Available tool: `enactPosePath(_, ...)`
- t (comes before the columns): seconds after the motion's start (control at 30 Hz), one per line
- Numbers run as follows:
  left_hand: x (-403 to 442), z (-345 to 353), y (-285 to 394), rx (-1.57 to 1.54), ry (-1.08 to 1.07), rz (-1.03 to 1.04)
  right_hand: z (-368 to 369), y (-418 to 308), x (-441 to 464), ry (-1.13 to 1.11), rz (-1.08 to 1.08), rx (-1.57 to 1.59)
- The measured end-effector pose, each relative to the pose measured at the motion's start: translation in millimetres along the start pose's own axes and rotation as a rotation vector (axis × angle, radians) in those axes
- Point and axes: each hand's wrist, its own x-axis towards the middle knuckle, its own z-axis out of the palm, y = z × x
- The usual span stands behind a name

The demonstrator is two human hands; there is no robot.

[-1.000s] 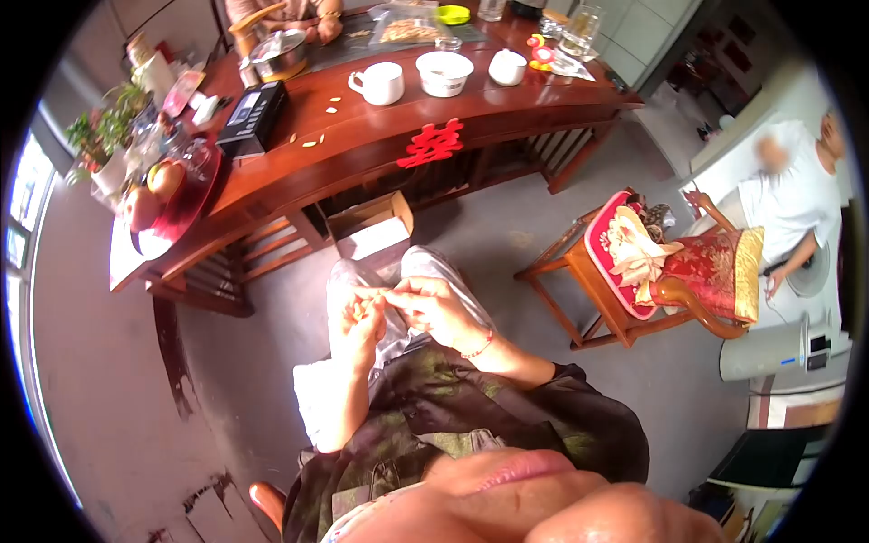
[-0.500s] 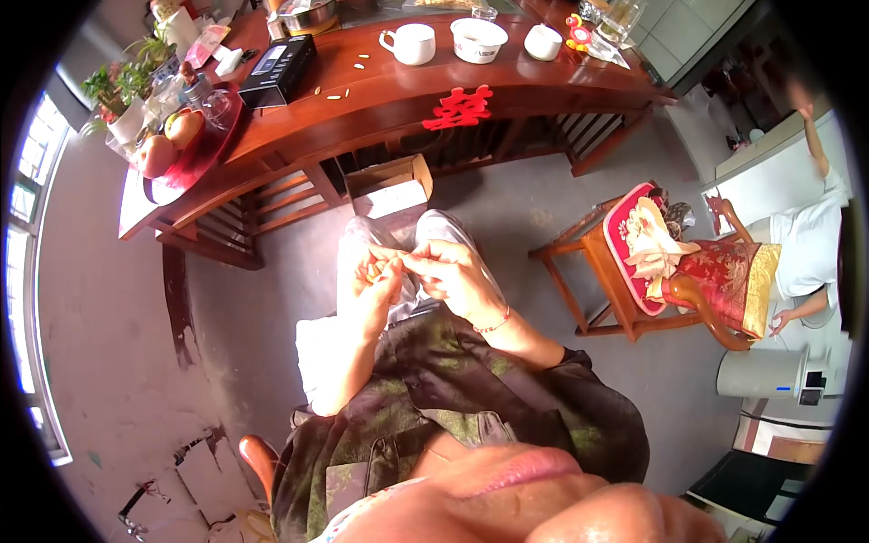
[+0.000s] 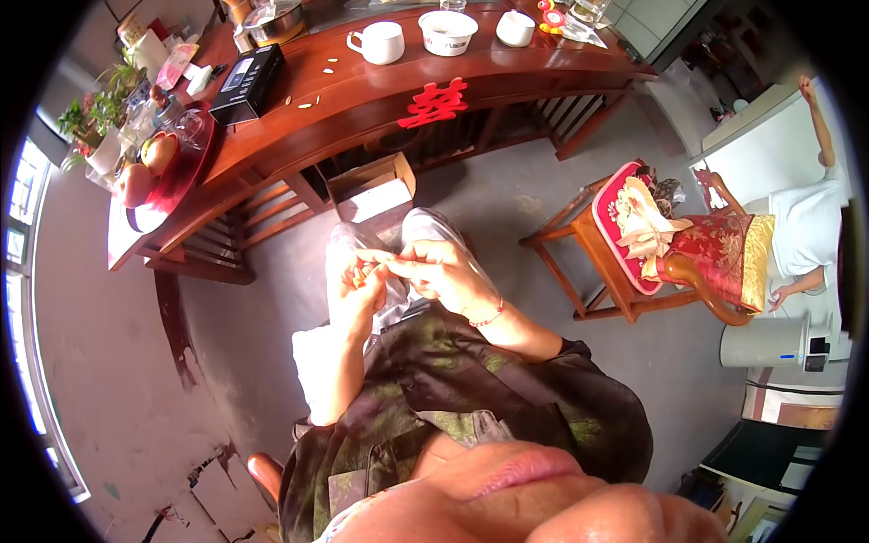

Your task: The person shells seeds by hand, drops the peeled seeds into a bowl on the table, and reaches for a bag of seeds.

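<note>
My left hand point(image 3: 359, 288) and my right hand point(image 3: 442, 274) meet above my knees, fingertips touching. The left fingers are curled in toward the thumb. The right thumb and forefinger are pinched together against the left fingertips, and a red bracelet point(image 3: 489, 314) circles that wrist. Whatever is between the fingers is too small and overlit to make out. Below the hands are my light trousers point(image 3: 348, 242) and dark patterned top point(image 3: 471, 371). Beyond my knees an open cardboard box point(image 3: 403, 172) rests on the floor.
The curved wooden table point(image 3: 335, 118) ahead bears a white mug point(image 3: 378, 43), a white bowl point(image 3: 448, 34), a black box point(image 3: 247, 84), a red fruit tray point(image 3: 201, 163) and several small pale pieces. To the right stand a wooden chair point(image 3: 625, 303) and another person point(image 3: 806, 226).
The head view has shifted, so the table sits slightly farther left and up. My hands stay together with small finger movements. The other person's raised arm has changed position slightly.
</note>
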Motion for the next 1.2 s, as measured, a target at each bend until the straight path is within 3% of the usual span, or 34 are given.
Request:
enactPosePath(0.33, -1.1, -9.2, 5.1, 0.183, 0.003, -0.036, -2.5, 4.4, 5.7, -0.010, 0.096, 0.046)
enactPosePath(0.73, -0.2, -16.8, 1.0, 0.159, -0.092, 0.012, -11.1, 13.9, 11.9, -0.086, 0.225, 0.244)
enactPosePath(1.2, -2.6, -21.1, 3.7, 0.080, -0.147, 0.033, -9.9, 11.6, 11.7, -0.094, 0.260, 0.258)
